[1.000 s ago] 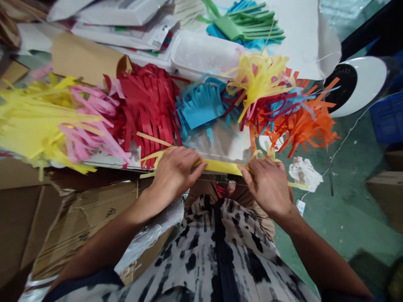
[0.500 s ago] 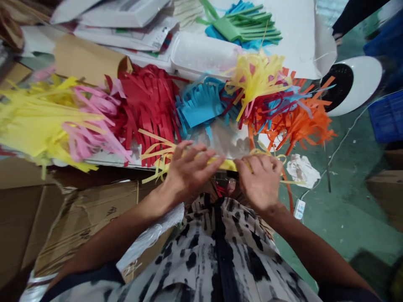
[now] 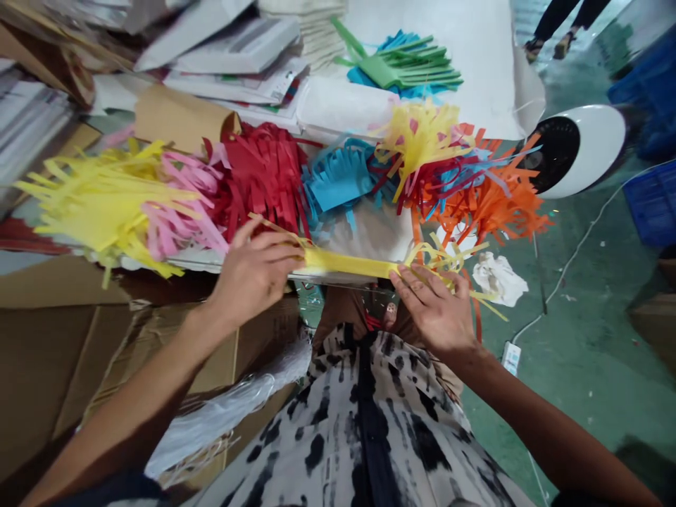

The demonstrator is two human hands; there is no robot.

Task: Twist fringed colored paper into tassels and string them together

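One fringed yellow paper strip (image 3: 351, 264) has its 3-o'clock end pinched by the right hand (image 3: 442, 310); the left hand (image 3: 256, 273) touches its 9-o'clock end, grip unclear.

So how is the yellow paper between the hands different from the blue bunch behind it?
The yellow paper forms a long, narrow band, while the blue bunch shows a broader flat patch. The yellow paper has the left hand and right hand at its ends; the blue bunch lies untouched beside the red bunch. Both have thin loose strips.
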